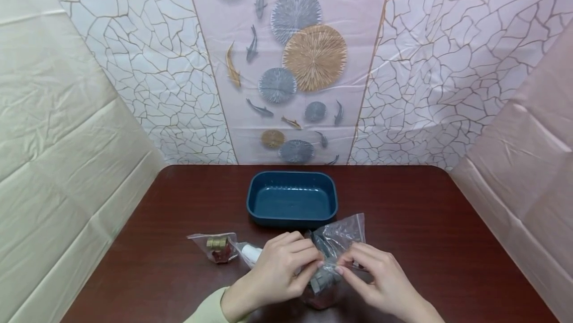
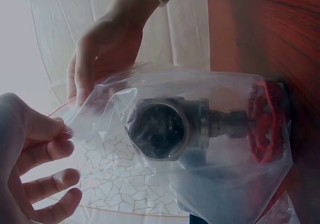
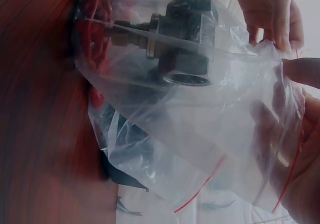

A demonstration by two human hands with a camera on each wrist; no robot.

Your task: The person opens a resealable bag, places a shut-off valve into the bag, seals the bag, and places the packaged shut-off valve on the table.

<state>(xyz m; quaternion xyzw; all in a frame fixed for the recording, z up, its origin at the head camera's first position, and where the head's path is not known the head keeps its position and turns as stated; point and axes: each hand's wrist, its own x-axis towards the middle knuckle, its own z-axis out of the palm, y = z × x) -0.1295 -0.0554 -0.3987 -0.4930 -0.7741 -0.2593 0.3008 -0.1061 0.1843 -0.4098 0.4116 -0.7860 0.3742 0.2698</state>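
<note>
A clear zip bag [image 2: 220, 174] holds a metal valve [image 2: 160, 129] with a red handwheel [image 2: 267, 121], the wheel downward against the table. My left hand [image 1: 286, 268] pinches the bag's upper edge between thumb and forefinger; its other fingers are loosely bent in the left wrist view. Opposite it, my right hand [image 1: 380, 278] pinches the same edge with thumb and fingers. In the right wrist view, the bag's red-lined mouth stretches across the right palm. Behind stands a second clear bag [image 1: 351, 228] with a dark item inside, partly hidden by the hands.
A blue rectangular tray [image 1: 292, 221] sits toward the back of the dark red table [image 1: 179, 203]. Left of my hands lies a clear bag with a brass fitting [image 1: 217, 243] and something red. Beside it, a bagged white piece [image 1: 250, 255] is partly covered by my left hand.
</note>
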